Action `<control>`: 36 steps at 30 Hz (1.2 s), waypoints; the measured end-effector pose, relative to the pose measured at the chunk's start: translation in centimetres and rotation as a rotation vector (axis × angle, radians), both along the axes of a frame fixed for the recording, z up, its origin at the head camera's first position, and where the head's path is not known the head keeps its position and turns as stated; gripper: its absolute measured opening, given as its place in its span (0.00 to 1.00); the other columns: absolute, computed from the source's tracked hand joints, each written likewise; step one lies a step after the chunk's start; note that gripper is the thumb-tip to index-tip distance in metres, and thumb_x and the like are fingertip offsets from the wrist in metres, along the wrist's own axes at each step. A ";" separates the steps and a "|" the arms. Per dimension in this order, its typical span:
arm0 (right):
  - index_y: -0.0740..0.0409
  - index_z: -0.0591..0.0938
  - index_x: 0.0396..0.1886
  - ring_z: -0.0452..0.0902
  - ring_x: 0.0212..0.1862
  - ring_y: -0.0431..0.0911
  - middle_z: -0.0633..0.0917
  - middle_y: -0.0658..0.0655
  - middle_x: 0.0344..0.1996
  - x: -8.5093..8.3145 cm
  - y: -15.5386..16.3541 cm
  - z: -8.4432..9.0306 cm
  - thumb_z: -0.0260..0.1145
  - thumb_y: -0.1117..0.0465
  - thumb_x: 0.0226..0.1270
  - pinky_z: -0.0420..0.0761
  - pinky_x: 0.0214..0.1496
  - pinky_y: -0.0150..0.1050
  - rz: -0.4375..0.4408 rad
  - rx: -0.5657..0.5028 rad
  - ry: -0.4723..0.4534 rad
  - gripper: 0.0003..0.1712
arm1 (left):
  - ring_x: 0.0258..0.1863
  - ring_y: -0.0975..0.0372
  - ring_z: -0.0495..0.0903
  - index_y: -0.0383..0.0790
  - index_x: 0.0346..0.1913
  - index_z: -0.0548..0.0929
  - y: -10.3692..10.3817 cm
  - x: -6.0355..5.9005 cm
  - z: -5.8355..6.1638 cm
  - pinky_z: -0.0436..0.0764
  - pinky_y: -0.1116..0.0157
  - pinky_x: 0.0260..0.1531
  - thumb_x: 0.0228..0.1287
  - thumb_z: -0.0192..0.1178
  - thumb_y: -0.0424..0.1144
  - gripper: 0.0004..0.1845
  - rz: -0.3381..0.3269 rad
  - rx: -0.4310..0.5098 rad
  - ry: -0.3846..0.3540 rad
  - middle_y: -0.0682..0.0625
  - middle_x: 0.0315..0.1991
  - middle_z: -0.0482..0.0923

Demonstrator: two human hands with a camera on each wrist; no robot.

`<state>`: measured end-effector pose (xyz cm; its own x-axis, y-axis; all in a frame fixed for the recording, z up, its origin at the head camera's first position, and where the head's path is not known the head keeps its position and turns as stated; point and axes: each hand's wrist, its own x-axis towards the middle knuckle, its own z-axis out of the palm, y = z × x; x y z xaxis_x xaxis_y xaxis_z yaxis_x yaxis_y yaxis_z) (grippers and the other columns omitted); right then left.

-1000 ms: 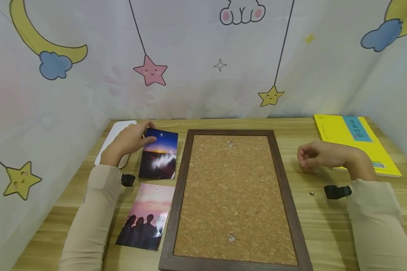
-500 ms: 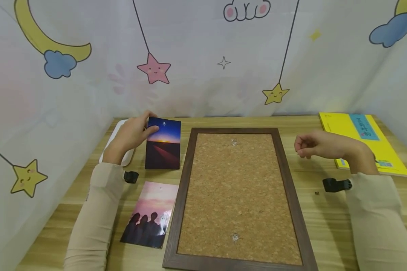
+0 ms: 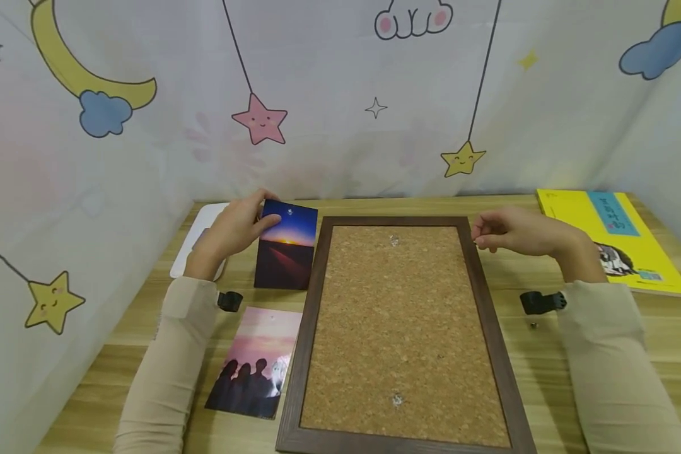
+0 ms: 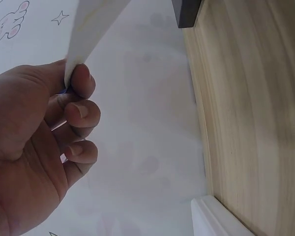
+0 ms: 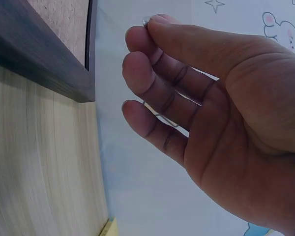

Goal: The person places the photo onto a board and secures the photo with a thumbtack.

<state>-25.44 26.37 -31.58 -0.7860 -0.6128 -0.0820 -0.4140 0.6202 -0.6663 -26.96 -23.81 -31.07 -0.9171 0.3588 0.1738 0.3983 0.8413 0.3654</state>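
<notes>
Both arms wear long, plain beige sleeves reaching to the wrists; a small black camera is strapped just behind the bare left hand (image 3: 232, 228) and another behind the bare right hand (image 3: 511, 232)

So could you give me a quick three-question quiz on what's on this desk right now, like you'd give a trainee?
1. True or false: the left hand pinches the sunset photo.
2. What does the right hand pinch? A) a pin B) a coin C) a pen
3. How many pins are stuck in the corkboard?

Key: 1 true. 2 A. 3 two, one near the far edge and one near the front edge.
</notes>
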 end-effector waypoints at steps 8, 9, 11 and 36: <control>0.63 0.78 0.42 0.76 0.35 0.53 0.79 0.59 0.34 0.0 -1.0 -0.2 0.61 0.64 0.76 0.75 0.34 0.38 -0.018 0.017 0.030 0.04 | 0.21 0.57 0.68 0.39 0.65 0.72 0.5 0.5 0.4 0.67 0.59 0.26 0.75 0.57 0.45 0.22 -0.003 0.013 -0.013 0.47 0.25 0.70; 0.63 0.78 0.42 0.76 0.35 0.54 0.79 0.60 0.33 0.0 -1.2 -0.2 0.60 0.64 0.76 0.74 0.34 0.38 -0.025 0.018 0.024 0.05 | 0.21 0.57 0.68 0.39 0.65 0.72 0.5 0.6 0.5 0.67 0.59 0.26 0.75 0.57 0.46 0.22 0.000 0.017 -0.018 0.47 0.25 0.70; 0.62 0.77 0.43 0.75 0.36 0.55 0.79 0.60 0.33 -0.1 -1.5 -0.2 0.60 0.63 0.76 0.74 0.35 0.39 -0.028 0.012 0.013 0.06 | 0.21 0.57 0.68 0.39 0.66 0.72 0.4 0.7 0.8 0.67 0.59 0.26 0.75 0.57 0.46 0.23 0.005 0.024 -0.023 0.48 0.25 0.70; 0.63 0.79 0.43 0.79 0.35 0.52 0.81 0.58 0.36 -2.2 -5.8 1.1 0.62 0.65 0.75 0.80 0.35 0.43 0.062 -0.009 0.064 0.05 | 0.19 0.59 0.61 0.29 0.72 0.68 3.8 0.6 2.9 0.62 0.60 0.28 0.73 0.60 0.40 0.30 -0.056 0.141 0.058 0.51 0.19 0.63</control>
<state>-27.68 20.58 -30.46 -0.7500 -0.6609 -0.0271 -0.4935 0.5864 -0.6424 -26.32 -19.99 -28.21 -0.8832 0.3776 0.2782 0.4673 0.7588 0.4537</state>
